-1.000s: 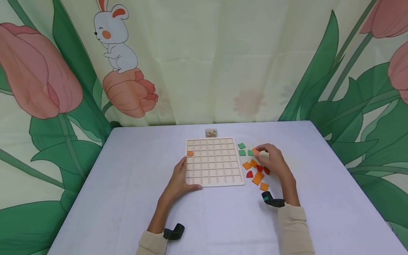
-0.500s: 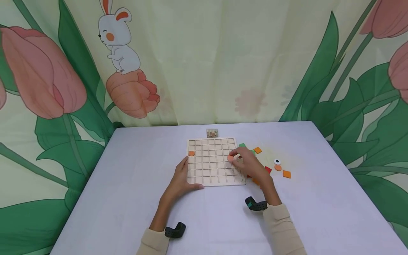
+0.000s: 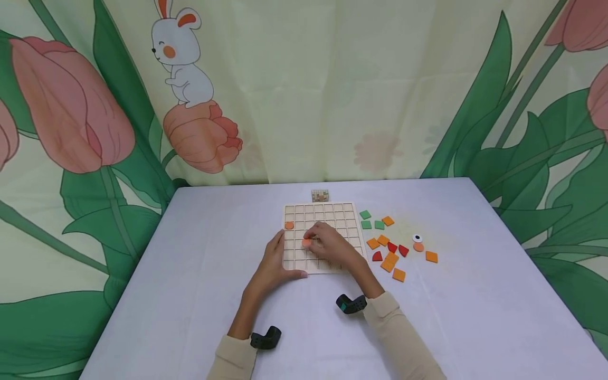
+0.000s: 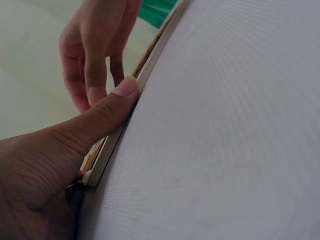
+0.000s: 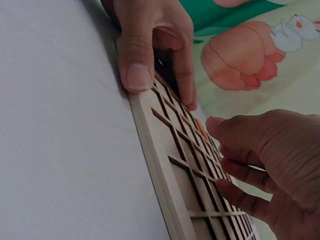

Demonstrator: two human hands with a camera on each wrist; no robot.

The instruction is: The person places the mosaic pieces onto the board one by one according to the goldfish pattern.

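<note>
The cloth-covered white table (image 3: 190,264) carries one square wooden grid board (image 3: 328,216) toward its far edge. The left hand (image 3: 274,264), thumb and fingers spread, presses the board's near left corner. The right hand (image 3: 330,245) pinches one flat orange disc (image 3: 306,243) over the board's left half. Beyond the board's right edge: three green squares (image 3: 366,225), three red wedges (image 3: 392,246).

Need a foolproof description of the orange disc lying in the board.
On the white-covered table, find the wooden grid board gripped by the left hand. In its leftmost column, just beyond that hand, lies the orange disc. It alone lies untouched in a cell: a second disc is in the right hand, a third disc off the board.
</note>
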